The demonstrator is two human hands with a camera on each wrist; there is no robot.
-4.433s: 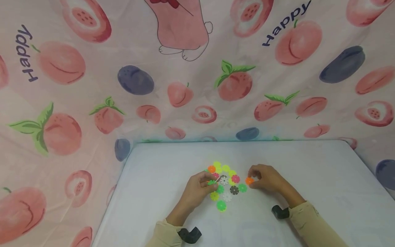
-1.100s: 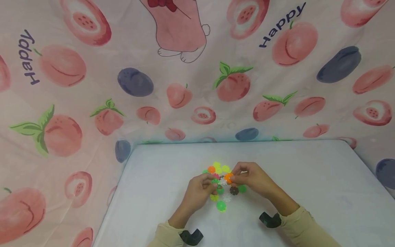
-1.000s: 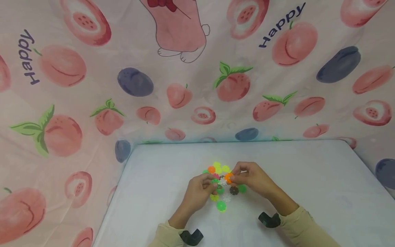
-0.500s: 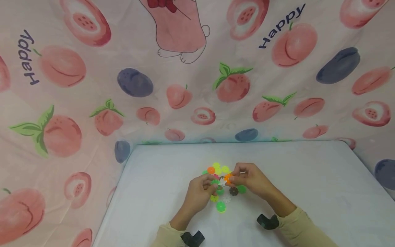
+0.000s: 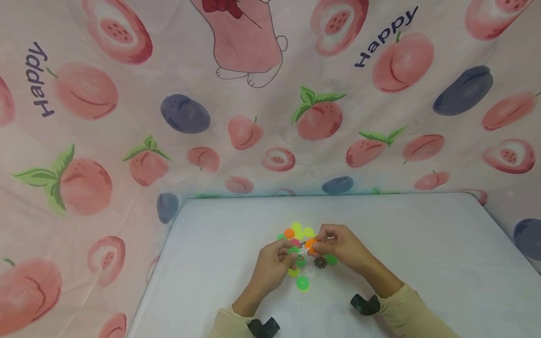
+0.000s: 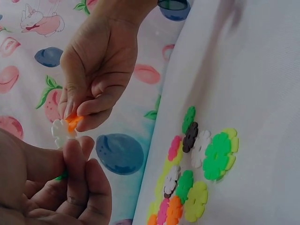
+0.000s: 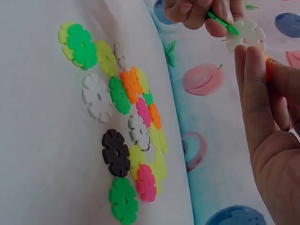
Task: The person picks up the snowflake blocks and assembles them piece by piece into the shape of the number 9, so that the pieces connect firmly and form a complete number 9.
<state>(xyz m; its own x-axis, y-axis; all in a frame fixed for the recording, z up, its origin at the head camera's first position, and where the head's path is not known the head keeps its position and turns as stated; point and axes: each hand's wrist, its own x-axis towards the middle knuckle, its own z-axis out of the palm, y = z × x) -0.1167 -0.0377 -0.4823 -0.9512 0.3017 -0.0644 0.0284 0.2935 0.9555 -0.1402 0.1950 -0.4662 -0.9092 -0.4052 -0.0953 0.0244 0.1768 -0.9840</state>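
My left hand [image 5: 272, 265] pinches a green notched plastic disc [image 7: 219, 21] between thumb and fingertips. A white notched disc [image 7: 249, 35] meets the green one edge to edge at an angle, standing between the two hands. From the other side, my right hand [image 5: 344, 246] pinches an orange notched disc [image 6: 73, 123] against the white disc's rim. Its fingers hide most of the orange disc in the right wrist view. Both hands are raised over the table in the wrist views.
Loose notched discs lie in a cluster on the white table [image 5: 203, 281] below the hands, among them a black disc [image 7: 116, 152], a pink disc [image 7: 146, 183] and a green disc [image 7: 124, 200]. A fruit-print cloth [image 5: 253, 103] hangs behind the table's far edge.
Since the oldest frame my right hand has carried the orange disc left, from beside the cluster to the white disc. Over the last second both hands have stayed nearly in place.
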